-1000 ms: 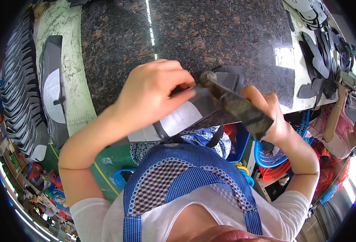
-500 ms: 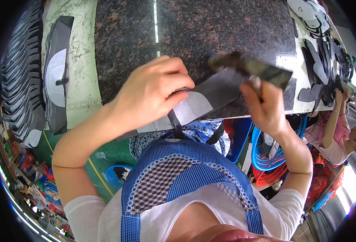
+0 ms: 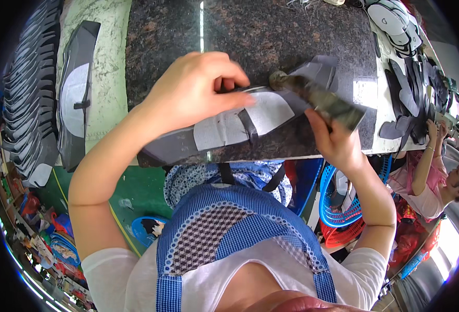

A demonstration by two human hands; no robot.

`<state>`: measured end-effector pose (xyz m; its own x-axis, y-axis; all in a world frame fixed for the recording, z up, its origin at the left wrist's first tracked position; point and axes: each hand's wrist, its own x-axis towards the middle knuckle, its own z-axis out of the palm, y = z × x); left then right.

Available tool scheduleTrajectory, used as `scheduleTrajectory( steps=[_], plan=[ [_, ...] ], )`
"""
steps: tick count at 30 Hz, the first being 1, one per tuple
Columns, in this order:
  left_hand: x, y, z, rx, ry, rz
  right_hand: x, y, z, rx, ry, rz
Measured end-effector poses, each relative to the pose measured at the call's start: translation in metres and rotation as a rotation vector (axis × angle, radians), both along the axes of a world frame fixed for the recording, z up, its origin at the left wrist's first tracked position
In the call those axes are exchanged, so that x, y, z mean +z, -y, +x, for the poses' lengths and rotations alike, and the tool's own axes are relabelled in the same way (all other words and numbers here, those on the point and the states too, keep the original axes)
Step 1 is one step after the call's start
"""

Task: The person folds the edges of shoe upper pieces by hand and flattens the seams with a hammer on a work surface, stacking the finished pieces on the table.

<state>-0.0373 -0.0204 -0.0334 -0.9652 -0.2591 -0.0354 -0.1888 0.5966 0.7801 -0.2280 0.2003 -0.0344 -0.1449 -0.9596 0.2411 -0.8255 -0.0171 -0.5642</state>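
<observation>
A long dark grey sheet piece [image 3: 172,143] with a pale patch and a short black strap lies at the front edge of the stone slab. My left hand [image 3: 198,88] is over its far edge, thumb across the pale patch and fingers curled beside the rim, seemingly in a loose pinch. In my closed right hand [image 3: 340,145] is a hammer [image 3: 325,99], its dark worn head slightly blurred. The round end of the head is against or just over the piece's far edge; contact cannot be made out. My hand hides most of the handle.
A similar grey piece [image 3: 75,99] lies left of the slab [image 3: 229,31], beside a long row of stacked pieces [image 3: 29,99]. Dark cut parts [image 3: 403,88] and white parts [image 3: 390,21] are at the right. A blue basket [image 3: 338,221] stands below; another person [image 3: 421,182] works at far right.
The grey piece has shifted right and farther onto the slab, turning slightly, so more of it shows. My left hand has moved up a little; the hammer's head has come down and right.
</observation>
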Motion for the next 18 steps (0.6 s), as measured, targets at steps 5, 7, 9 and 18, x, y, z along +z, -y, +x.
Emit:
scheduleTrajectory(
  steps=[5, 7, 9, 18],
  plan=[
    [-0.016, -0.019, 0.015, 0.010, -0.329, -0.283, 0.025, 0.018, 0.010, -0.371, 0.436, 0.140],
    [-0.013, -0.026, 0.018, -0.007, -0.332, -0.408, 0.022, 0.009, 0.011, 0.080, 0.089, 0.011],
    [-0.016, -0.027, 0.019, -0.042, -0.393, -0.612, 0.021, 0.013, 0.022, -0.052, 0.240, 0.170],
    [-0.008, 0.017, 0.039, -0.241, -0.272, -0.229, 0.008, 0.014, 0.034, 0.138, 0.026, 0.112]
  ],
)
